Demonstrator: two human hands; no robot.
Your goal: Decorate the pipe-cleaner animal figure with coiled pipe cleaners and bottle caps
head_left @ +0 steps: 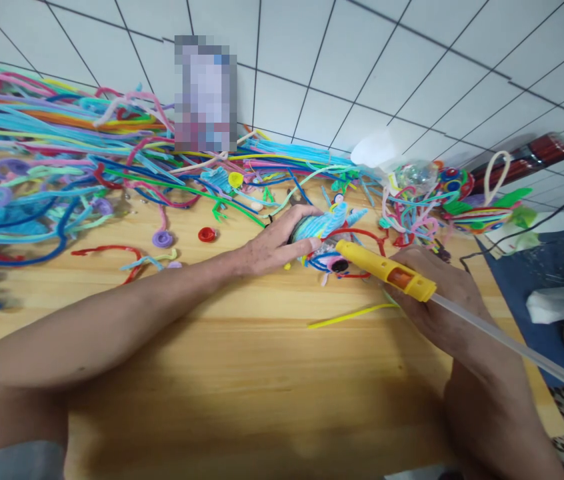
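Note:
My left hand (282,243) is closed round a craft figure (317,227) of light blue, red and dark blue pipe cleaners, with a black round piece on its near side. In my right hand (427,287) is a yellow glue gun (387,270), a clear glue stick running out of its back toward the lower right. The gun's nozzle end points left and lies right beside the figure; whether it touches cannot be made out. Below them a yellow pipe cleaner (349,317) lies on the wooden table (262,387).
Piles of coloured pipe cleaners (22,120) cover the table's left and back. A red coil (207,234) and a purple coil (163,239) lie left of my hand. A black cable (527,223) crosses at the right, near finished colourful pieces (482,213).

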